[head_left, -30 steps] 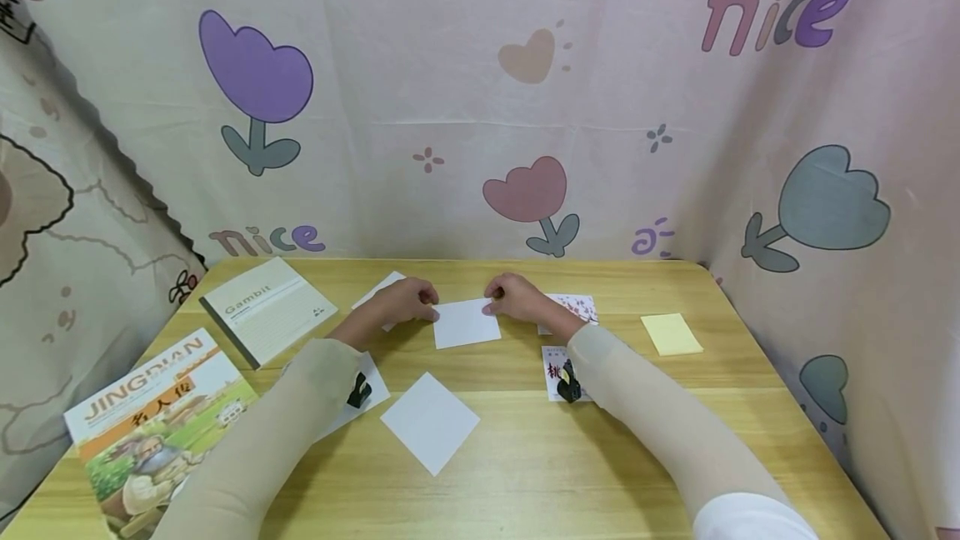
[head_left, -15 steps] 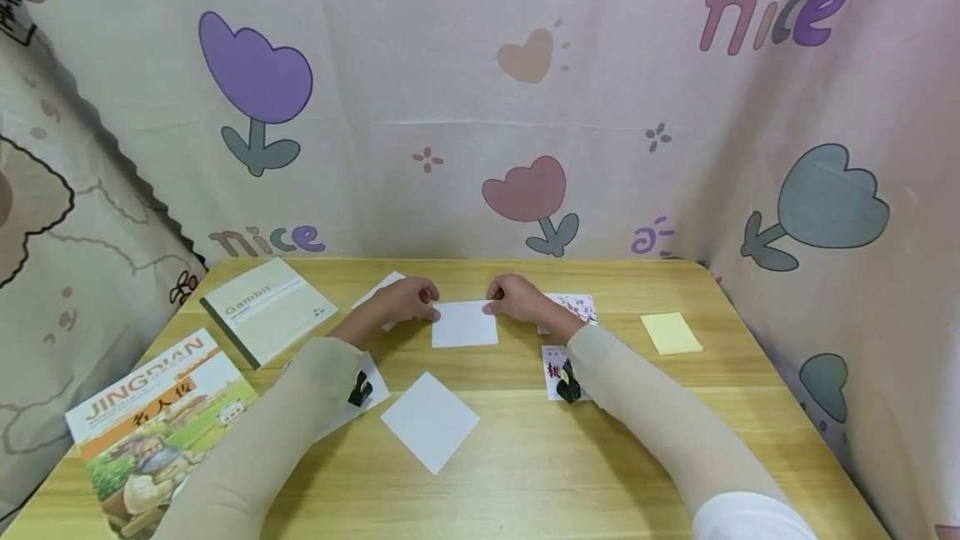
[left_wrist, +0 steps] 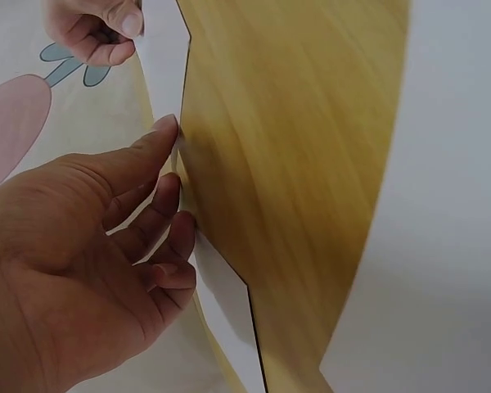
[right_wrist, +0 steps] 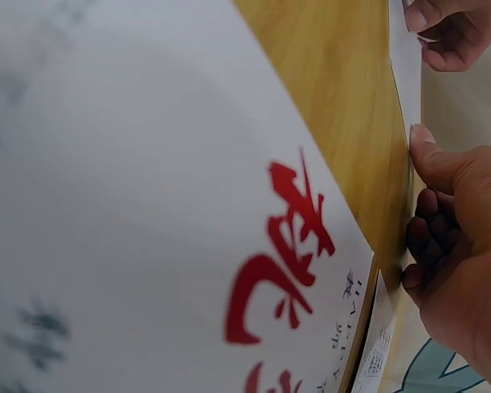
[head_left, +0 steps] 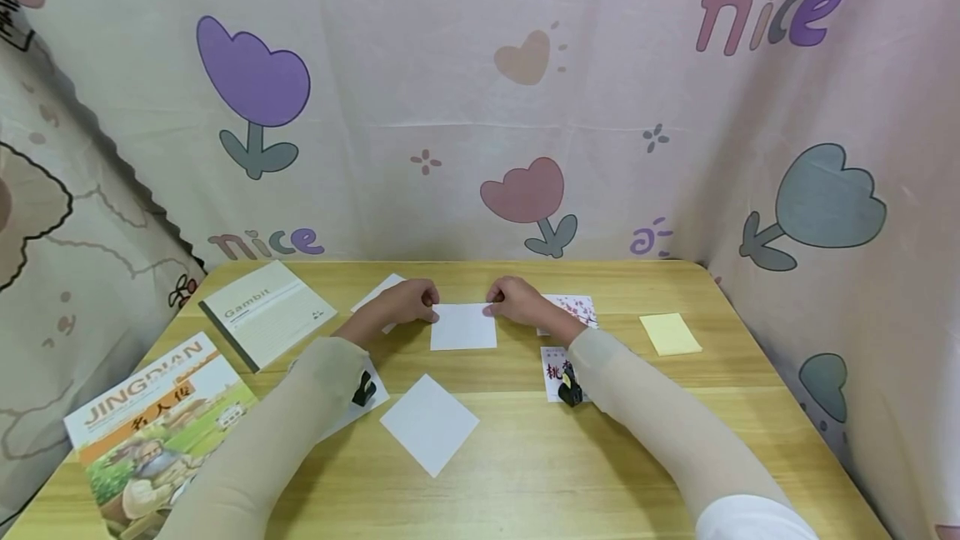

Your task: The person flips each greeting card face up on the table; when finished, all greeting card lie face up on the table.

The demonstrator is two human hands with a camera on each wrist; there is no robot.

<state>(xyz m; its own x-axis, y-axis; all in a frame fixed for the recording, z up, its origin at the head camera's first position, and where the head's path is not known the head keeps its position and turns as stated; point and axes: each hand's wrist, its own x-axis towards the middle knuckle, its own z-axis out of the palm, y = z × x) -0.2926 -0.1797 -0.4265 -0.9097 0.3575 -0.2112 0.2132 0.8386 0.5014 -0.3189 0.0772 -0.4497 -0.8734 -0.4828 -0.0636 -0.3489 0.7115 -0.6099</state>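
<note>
A white card [head_left: 463, 327] lies at the table's middle, its edges nearly square to the table, between my two hands. On its left, my left hand [head_left: 408, 302] pinches the edge, with thumb at the corner and fingers curled. My right hand [head_left: 516, 298] pinches the right edge by the upper corner. In the left wrist view the left thumb [left_wrist: 147, 155] meets the card's edge, with another white card [left_wrist: 227, 299] beneath the fingers. The right thumb [right_wrist: 432, 160] touches the card's edge in the right wrist view. The undersides of the pinches are hidden.
A white square [head_left: 429, 425] lies in front; white sheets [head_left: 358, 407] lie partly under the left arm. Two printed cards [head_left: 576, 307] sit near the right forearm. Yellow sticky notes [head_left: 670, 333] lie right. A notebook [head_left: 270, 311] and a picture book [head_left: 161, 432] are left.
The white card has turned slightly and shifted a little left, so its edges now run level. Both hands stay at its sides, with only small movements.
</note>
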